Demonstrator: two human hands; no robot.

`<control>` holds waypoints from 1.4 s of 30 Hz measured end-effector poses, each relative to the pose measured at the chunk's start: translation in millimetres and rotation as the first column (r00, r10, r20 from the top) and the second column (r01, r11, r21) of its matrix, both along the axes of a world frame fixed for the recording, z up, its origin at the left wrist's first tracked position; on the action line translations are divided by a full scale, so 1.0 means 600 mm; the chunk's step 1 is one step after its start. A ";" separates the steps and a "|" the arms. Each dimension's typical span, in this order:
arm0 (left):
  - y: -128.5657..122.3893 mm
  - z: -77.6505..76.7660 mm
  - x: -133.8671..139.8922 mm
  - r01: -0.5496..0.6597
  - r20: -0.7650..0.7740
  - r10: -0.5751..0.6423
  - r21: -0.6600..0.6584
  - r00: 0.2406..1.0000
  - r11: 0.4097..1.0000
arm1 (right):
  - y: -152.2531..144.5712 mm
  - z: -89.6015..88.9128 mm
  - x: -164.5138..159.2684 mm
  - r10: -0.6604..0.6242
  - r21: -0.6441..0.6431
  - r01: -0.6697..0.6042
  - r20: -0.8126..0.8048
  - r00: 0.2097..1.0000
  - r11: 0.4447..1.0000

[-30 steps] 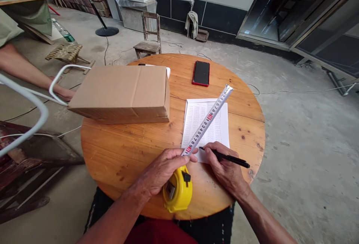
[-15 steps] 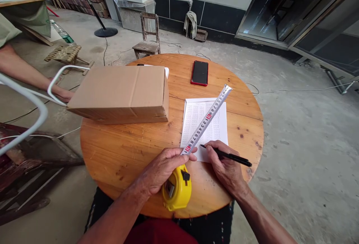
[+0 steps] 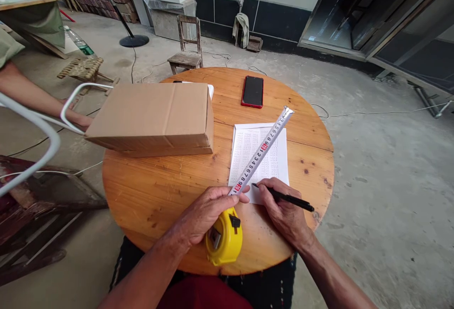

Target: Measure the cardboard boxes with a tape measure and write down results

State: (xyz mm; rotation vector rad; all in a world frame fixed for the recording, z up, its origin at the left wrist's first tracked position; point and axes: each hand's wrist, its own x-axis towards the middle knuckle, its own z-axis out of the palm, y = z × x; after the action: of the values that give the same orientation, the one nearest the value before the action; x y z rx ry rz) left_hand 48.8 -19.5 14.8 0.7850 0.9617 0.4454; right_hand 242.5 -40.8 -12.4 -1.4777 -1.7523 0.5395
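Observation:
My left hand (image 3: 213, 209) is closed on the extended blade of a yellow tape measure (image 3: 227, 242), whose case hangs just below the fingers. The silver blade slants up and right across a sheet of paper (image 3: 243, 148) covered in rows of small print. In my right hand (image 3: 283, 205) is a black pen (image 3: 292, 199), its tip at the lower part of the paper. What the tip has written is too small to read. Both hands are over the near side of the round wooden table (image 3: 170, 195).
A closed cardboard box (image 3: 149, 115) lies on the table's left, with another person's hand (image 3: 83, 120) beside its left end. A red-edged phone (image 3: 253, 91) rests beyond the paper. Past the table stand a small wooden chair (image 3: 186, 56) and a round-based stand (image 3: 134, 40).
The pen in my right hand has shifted very slightly, its rear end a little to the left. My left hand and the tape measure stay practically in place.

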 end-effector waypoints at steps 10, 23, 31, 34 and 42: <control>0.001 -0.002 0.002 0.001 -0.013 -0.001 0.004 1.000 1.000 | 0.000 -0.001 0.001 0.000 -0.010 0.000 -0.033 0.999 1.000; -0.001 0.000 0.002 0.003 -0.016 -0.002 0.022 1.000 1.000 | -0.005 -0.004 0.005 -0.074 -0.007 0.074 -0.079 0.994 0.997; -0.003 -0.004 0.000 -0.020 -0.015 0.020 0.013 1.000 1.000 | -0.005 -0.008 0.005 -0.067 -0.022 0.065 -0.127 0.990 0.998; -0.002 -0.004 0.002 -0.016 -0.015 0.016 0.025 1.000 1.000 | -0.005 -0.009 0.005 -0.071 -0.025 0.069 -0.124 0.990 0.997; -0.003 0.000 0.001 -0.031 -0.017 0.032 0.019 0.999 0.999 | -0.006 -0.008 0.004 -0.061 -0.018 0.059 -0.135 0.989 0.998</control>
State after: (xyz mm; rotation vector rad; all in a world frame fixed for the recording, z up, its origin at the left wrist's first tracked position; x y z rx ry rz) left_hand 49.7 -21.3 15.0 0.7931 0.9887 0.4765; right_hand 244.8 -44.1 -17.4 -1.4639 -1.5967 0.6075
